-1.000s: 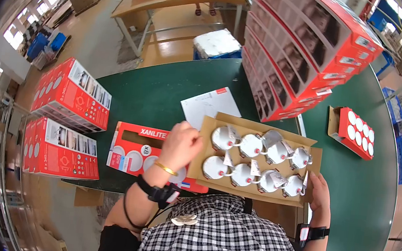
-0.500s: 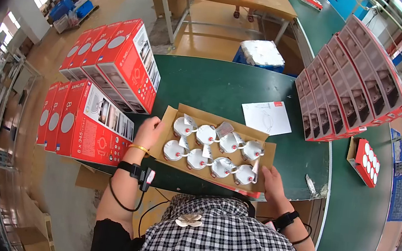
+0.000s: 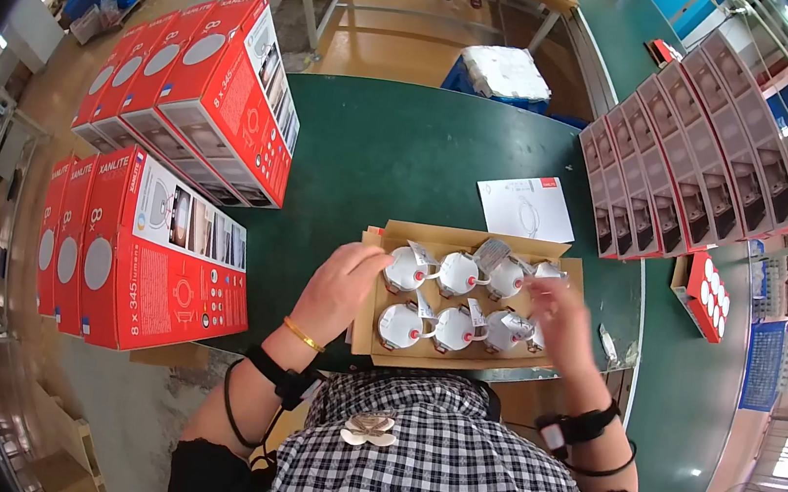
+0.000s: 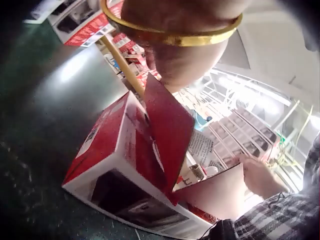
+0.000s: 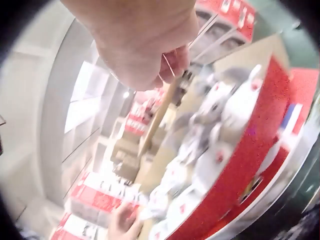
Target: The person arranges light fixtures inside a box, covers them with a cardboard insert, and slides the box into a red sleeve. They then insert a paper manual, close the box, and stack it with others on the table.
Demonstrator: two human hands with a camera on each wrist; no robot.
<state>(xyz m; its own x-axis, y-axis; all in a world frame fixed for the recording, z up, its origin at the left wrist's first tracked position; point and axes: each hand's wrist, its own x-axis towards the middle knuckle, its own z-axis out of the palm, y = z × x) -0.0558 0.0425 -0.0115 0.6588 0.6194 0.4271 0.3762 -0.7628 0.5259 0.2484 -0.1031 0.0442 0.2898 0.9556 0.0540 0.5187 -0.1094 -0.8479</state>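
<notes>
An open cardboard carton (image 3: 459,360) lies near the front table edge, holding two rows of white downlights (image 3: 459,276) with white cables and red tips. Small silver packets (image 3: 491,254) lie among them. At the carton's left end is my left hand (image 3: 338,288), its loosely bent fingertips right by the nearest downlight. My right hand (image 3: 563,324), blurred, hovers over the right-end downlights and partly hides them; its fingers are loosely bent with nothing visible in them. In the left wrist view the red carton side (image 4: 102,132) shows with a raised flap (image 4: 170,130).
Red printed boxes stand in two groups on the left, one farther back (image 3: 235,99) and one nearer (image 3: 184,270). A white leaflet (image 3: 525,208) lies behind the carton. Stacked boxes (image 3: 689,164) rise at the right, with a small red box (image 3: 703,296) in front of them.
The carton, tilted half a second ago, now lies square to the table edge. My right hand has left its right end and moved inward over the downlights. My left hand stays by the left end.
</notes>
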